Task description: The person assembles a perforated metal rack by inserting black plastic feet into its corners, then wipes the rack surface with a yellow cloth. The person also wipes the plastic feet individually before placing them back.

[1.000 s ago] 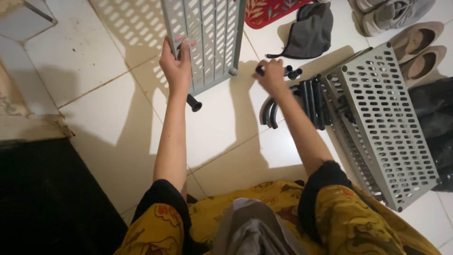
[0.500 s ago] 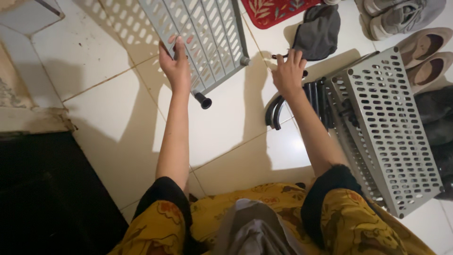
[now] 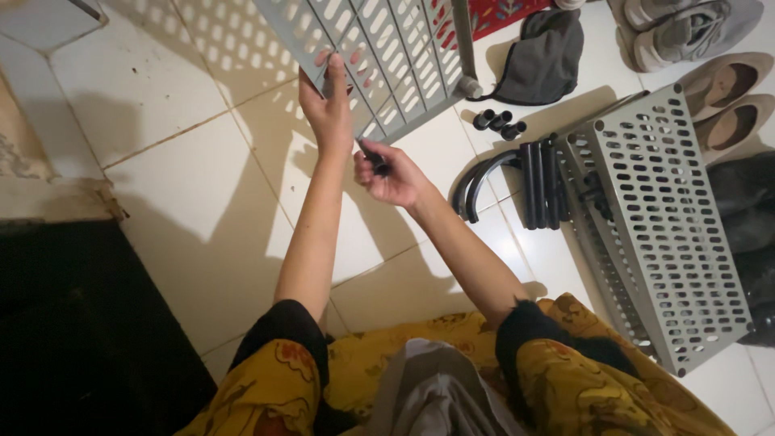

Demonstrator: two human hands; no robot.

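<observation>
**Grey slotted panel held up over the tiled floor, black peg at its corner**

The left hand (image 3: 329,109) grips the lower edge of a grey slotted panel (image 3: 379,48), fingers curled over its slats, holding it tilted above the white tiled floor (image 3: 202,202). Just below it, the right hand (image 3: 387,173) is closed around a short black peg (image 3: 375,161) at the panel's corner. To the right, on the floor, lie a stack of grey perforated shelves (image 3: 654,218), a bundle of black tubes (image 3: 537,182) touching their edge, and three small black caps (image 3: 500,123). Beyond sit a dark cloth bag (image 3: 545,56), a red mat (image 3: 492,14) and several shoes (image 3: 710,73). A dark mat (image 3: 73,339) lies at left.
</observation>
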